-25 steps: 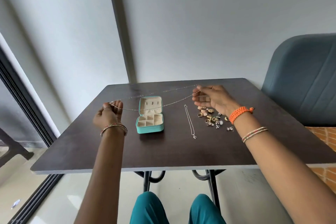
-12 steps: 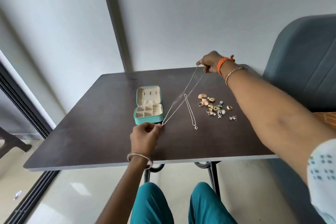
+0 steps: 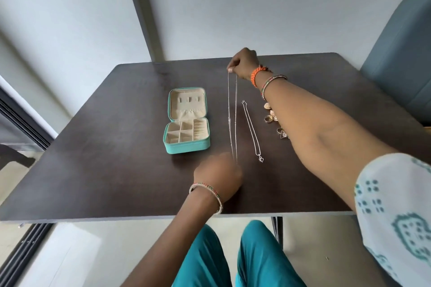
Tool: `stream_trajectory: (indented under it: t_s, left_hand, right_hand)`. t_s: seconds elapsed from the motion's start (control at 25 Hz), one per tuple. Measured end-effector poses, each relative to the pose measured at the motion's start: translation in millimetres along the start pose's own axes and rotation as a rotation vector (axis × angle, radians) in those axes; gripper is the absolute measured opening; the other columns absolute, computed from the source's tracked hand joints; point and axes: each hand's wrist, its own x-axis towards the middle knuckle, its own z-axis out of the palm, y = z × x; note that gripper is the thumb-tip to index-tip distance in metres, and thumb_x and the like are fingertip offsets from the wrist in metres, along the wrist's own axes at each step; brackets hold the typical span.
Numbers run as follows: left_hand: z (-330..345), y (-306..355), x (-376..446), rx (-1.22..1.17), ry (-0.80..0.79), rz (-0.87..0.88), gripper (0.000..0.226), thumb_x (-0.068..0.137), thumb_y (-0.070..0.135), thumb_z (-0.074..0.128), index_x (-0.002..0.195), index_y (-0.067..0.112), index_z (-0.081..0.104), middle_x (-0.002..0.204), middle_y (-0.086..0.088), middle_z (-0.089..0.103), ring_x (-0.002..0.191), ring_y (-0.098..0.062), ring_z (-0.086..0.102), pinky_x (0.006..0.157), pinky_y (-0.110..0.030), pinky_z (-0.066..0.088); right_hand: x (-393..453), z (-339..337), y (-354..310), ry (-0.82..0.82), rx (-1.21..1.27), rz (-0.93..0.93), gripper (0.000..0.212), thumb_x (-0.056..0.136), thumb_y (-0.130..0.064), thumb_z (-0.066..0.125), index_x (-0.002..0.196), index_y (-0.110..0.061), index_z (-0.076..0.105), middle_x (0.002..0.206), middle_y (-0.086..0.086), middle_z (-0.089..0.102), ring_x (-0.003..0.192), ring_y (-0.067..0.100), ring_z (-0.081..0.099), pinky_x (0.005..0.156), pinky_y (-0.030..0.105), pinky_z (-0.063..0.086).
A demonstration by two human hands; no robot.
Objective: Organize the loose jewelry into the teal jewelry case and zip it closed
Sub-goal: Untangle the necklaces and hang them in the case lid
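The teal jewelry case [image 3: 186,147] lies open on the dark table [image 3: 105,147], its cream lid flat behind the divided tray. A long thin silver chain [image 3: 232,119] is stretched doubled, near to far, just right of the case. My right hand [image 3: 242,63] pinches its far end near the table's back edge. My left hand [image 3: 219,172], blurred, holds the near end. A second silver necklace [image 3: 253,133] with a small pendant lies to the right. Gold rings and earrings [image 3: 271,119] sit partly hidden under my right forearm.
A grey-blue chair [image 3: 401,49] stands at the table's right. A dark vertical wall strip [image 3: 142,7] rises behind the table. A window frame runs along the left. My knees in teal trousers [image 3: 233,254] are below the table's front edge.
The chain swung from lying across the case to running near-to-far beside it. My left hand came toward the front edge and right; my right hand reached to the back edge.
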Motion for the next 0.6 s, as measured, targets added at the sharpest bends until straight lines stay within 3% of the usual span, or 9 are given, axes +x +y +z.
stream_trajectory:
  t_s: [0.36,0.6]
  left_hand:
    - [4.9,5.0,1.6,0.090,-0.009,0.085,0.022,0.087,0.035,0.043,0.089,0.017,0.055,0.091,-0.008,0.065,0.090,-0.037,0.058,0.063,-0.029,0.032]
    - [3.1,4.2,-0.8,-0.038,-0.033,0.000,0.030,0.087,0.043,0.049,0.072,0.018,0.049,0.077,-0.004,0.055,0.089,-0.036,0.058,0.063,-0.028,0.032]
  right_hand:
    - [12.6,40.3,29.6,-0.181,-0.099,0.039,0.014,0.074,-0.006,0.077,0.088,-0.006,0.076,0.093,0.010,0.074,0.079,0.009,0.061,0.072,0.017,0.044]
    - [12.1,41.2,27.4,-0.203,-0.095,0.064,0.016,0.078,-0.008,0.075,0.094,-0.007,0.075,0.099,0.009,0.073,0.086,0.012,0.063,0.075,0.017,0.043]
